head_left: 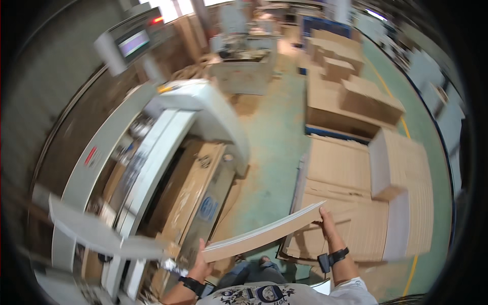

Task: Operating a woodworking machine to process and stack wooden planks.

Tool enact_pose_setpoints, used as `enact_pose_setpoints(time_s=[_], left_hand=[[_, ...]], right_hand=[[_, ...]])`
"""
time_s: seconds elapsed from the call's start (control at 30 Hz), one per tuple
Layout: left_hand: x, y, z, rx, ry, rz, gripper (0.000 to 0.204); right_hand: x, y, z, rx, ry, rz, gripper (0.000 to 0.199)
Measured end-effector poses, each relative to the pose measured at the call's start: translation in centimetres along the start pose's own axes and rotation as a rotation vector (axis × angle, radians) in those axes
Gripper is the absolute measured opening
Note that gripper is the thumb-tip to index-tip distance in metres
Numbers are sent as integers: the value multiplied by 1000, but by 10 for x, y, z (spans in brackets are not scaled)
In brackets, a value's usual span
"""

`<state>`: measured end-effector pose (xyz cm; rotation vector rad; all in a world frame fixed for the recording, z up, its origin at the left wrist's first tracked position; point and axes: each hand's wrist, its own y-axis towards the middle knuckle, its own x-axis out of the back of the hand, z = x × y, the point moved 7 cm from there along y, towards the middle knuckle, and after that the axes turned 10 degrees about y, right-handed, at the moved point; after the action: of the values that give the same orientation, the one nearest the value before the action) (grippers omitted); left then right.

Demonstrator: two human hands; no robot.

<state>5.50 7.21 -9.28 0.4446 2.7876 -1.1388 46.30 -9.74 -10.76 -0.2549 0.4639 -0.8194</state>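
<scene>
A long, narrow stack of cardboard strips (264, 235), brown on its near face and with thin white layers along its upper edge, spans the space before my body. My left hand (200, 265) is closed around its left end, beside the machine. At the other end, which sits higher in the picture, my right hand (327, 218) grips the stack, over the flat cardboard pile (345, 223). The undersides of my fingers are partly hidden by the strips.
To my left stands a long machine with a white hood (203, 101) and a worn cardboard box (195, 188) along its side. A control panel (133, 43) is mounted above. Cardboard stacks (330, 109) line the right, and a green floor aisle (277, 137) runs between.
</scene>
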Motion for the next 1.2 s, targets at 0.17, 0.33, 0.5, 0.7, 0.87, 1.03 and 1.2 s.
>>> enact_pose_setpoints(time_s=[0.17,0.33,0.5,0.7,0.87,1.03,1.2], left_hand=[[89,-73,16,-85,-215,-56,75],[184,-143,65,-35,-373,-404,65],[300,-193,156,-257,-573,-493,70],[425,-229,212,-200,-753,-617,71],[503,-232,254,-264,-626,-623,45],[541,-202,271,-229,-697,-599,47],[566,-197,288,-154,-749,-685,45]], right_hand=[[-112,-18,-26,-146,-158,412,60],[-237,-45,-66,-179,-263,565,63],[-344,-106,-156,-251,-383,821,64],[-406,-183,-266,-362,-423,911,66],[-451,-225,-335,-435,-480,973,70],[-474,-225,-361,-380,-478,918,63],[-470,-236,-382,-471,-517,863,64]])
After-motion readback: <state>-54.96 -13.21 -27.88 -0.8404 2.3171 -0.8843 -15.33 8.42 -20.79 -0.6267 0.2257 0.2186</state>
